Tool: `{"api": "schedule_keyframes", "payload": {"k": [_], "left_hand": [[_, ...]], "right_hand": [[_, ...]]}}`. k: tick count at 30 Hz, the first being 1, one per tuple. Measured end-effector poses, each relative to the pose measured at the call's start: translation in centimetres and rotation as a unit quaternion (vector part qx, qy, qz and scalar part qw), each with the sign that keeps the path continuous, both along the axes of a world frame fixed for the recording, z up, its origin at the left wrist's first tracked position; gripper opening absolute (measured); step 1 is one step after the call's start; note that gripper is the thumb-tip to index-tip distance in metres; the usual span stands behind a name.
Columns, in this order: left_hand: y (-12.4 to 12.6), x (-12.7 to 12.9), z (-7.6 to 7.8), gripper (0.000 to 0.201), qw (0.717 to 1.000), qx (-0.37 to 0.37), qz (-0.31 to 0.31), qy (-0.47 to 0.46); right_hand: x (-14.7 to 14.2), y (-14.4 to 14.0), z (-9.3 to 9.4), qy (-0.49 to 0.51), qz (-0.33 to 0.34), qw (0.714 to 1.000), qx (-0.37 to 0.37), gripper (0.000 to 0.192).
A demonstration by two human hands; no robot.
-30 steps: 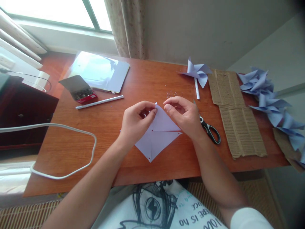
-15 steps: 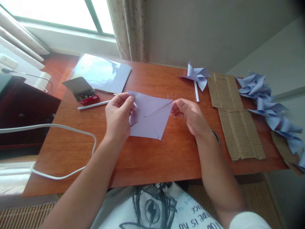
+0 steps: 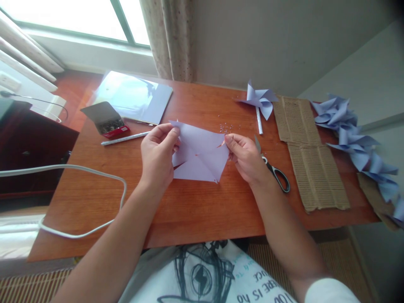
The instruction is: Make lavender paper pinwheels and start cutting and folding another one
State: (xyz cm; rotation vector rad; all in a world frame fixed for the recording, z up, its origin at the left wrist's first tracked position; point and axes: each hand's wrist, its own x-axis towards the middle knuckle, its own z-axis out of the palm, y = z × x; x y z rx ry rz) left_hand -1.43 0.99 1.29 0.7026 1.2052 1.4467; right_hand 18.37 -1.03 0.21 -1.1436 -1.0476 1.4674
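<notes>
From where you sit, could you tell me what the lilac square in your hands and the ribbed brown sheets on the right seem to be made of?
The lilac square looks like thin matte paper: it bends between both hands, with cut slits. The ribbed brown sheets look like corrugated cardboard with the fluting exposed, dull and unglossed. Neither can be confirmed by look alone.

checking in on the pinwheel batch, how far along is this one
Done: one finished pinwheel lies on the table, more piled at right. In hand: left hand and right hand pinch opposite corners of a flat lavender paper square, slit along its diagonals. Left: its corners aren't folded in or pinned, and no stick is attached.
</notes>
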Motion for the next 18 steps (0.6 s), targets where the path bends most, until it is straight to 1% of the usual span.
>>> {"api": "schedule_keyframes", "payload": {"k": [3, 6, 9, 11, 12, 14, 16, 18], "left_hand": [[0.0, 0.0, 0.1, 0.015, 1.0, 0.001, -0.002, -0.006], [0.0, 0.0, 0.1, 0.016, 1.0, -0.002, 0.0, -0.011], [0.0, -0.1, -0.1, 0.016, 1.0, 0.0, -0.004, 0.0], [-0.2, -0.1, -0.2, 0.014, 0.999, 0.018, -0.02, 0.032], [-0.3, 0.0, -0.3, 0.013, 0.998, 0.032, -0.033, 0.052], [-0.5, 0.2, -0.4, 0.011, 0.991, 0.057, -0.072, 0.098], [-0.9, 0.4, -0.4, 0.01, 0.98, 0.075, -0.113, 0.148], [-1.2, 0.7, -0.5, 0.009, 0.965, 0.091, -0.138, 0.203]], "right_hand": [[-0.2, -0.1, 0.0, 0.005, -0.002, 1.0, -0.004, 0.037], [0.2, 0.0, 0.2, 0.016, -0.026, 0.999, -0.009, 0.036], [1.3, 0.3, 0.5, 0.014, -0.04, 0.999, -0.021, 0.047], [2.1, 0.5, 0.7, -0.017, -0.055, 0.998, -0.006, 0.053], [2.3, 0.6, 0.7, -0.038, -0.068, 0.997, 0.01, 0.053], [2.6, 0.7, 0.7, -0.081, -0.105, 0.99, 0.054, 0.042], [2.6, 0.7, 0.7, -0.125, -0.138, 0.977, 0.108, 0.027], [2.3, 0.5, 0.7, -0.166, -0.154, 0.961, 0.159, 0.015]]}}
